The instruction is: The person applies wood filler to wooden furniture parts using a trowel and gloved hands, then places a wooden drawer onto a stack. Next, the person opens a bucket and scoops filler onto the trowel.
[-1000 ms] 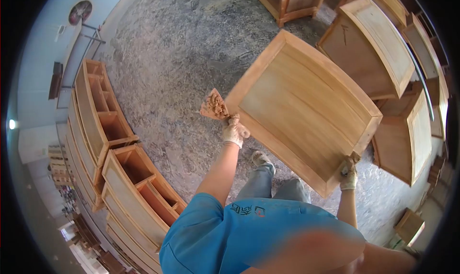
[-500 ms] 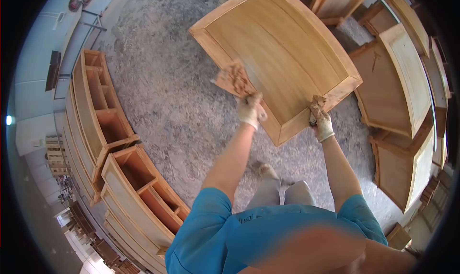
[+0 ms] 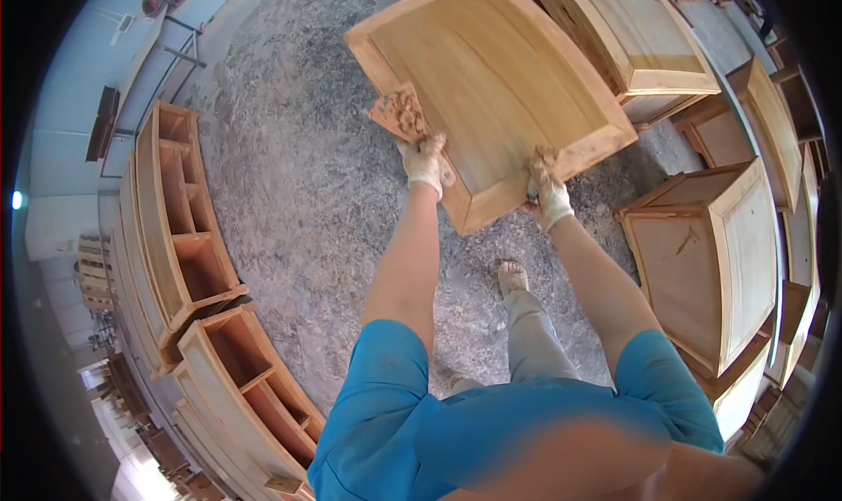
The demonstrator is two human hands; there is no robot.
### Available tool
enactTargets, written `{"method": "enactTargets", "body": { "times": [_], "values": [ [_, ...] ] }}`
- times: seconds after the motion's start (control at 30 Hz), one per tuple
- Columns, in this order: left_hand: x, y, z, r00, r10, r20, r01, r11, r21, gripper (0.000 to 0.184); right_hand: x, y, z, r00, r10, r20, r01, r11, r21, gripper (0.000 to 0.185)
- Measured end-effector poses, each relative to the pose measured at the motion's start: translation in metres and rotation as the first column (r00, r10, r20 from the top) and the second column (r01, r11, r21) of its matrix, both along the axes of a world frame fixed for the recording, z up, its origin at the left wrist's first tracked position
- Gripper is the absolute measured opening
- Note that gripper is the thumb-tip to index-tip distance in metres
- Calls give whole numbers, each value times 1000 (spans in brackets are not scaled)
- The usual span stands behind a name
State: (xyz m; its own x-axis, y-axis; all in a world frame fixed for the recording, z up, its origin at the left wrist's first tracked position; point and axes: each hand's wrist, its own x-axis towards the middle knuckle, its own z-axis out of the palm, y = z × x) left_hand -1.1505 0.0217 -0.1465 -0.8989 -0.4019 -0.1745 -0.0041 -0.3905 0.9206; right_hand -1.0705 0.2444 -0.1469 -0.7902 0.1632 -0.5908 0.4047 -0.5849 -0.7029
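Observation:
A framed wooden panel [image 3: 500, 80] with a yellowish centre and paler border lies tilted ahead of me. My left hand [image 3: 424, 161], in a whitish glove, is closed on a small flat board [image 3: 383, 115] that carries lumps of brown putty. That hand is also against the panel's left edge. At the near edge, my right hand [image 3: 550, 194], gloved and with stained fingertips, is wrapped over the frame close to the near corner. Something small and dark shows by its fingers, too unclear to name. The panel's underside is hidden.
To the left stands a row of wooden cabinets with open compartments [image 3: 202, 260]. On the right, several panelled wooden cabinets [image 3: 688, 255] are lined up, one [image 3: 649, 45] close beside the panel's far right side. Mottled grey floor [image 3: 298, 150] lies between the rows.
The panel and both hands have shifted left and slightly up in view. One foot has stepped forward. More of the right-hand cabinets shows beside the panel.

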Motion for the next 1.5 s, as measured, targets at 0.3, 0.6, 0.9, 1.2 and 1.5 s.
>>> {"method": "enactTargets", "body": {
  "times": [0.3,0.6,0.9,1.2,1.5],
  "values": [
    [10,10,11,988,-40,149,-3,962,274,21,-145,-3,21,984,79,159,-95,991,99,57],
    [278,-40,40,901,74,428,-124,988,89,26,-78,44,-15,940,293,-175,-324,927,-189,30],
    [448,-85,169,936,156,315,-204,971,124,23,184,-38,54,720,693,26,-672,706,-224,10],
    [699,-85,215,874,486,14,-479,856,195,29,354,-202,213,-186,981,-53,-898,-147,415,31],
    [875,-29,199,454,869,198,-824,325,464,43,500,-308,185,-629,777,32,-703,-586,404,35]
  ]
}}
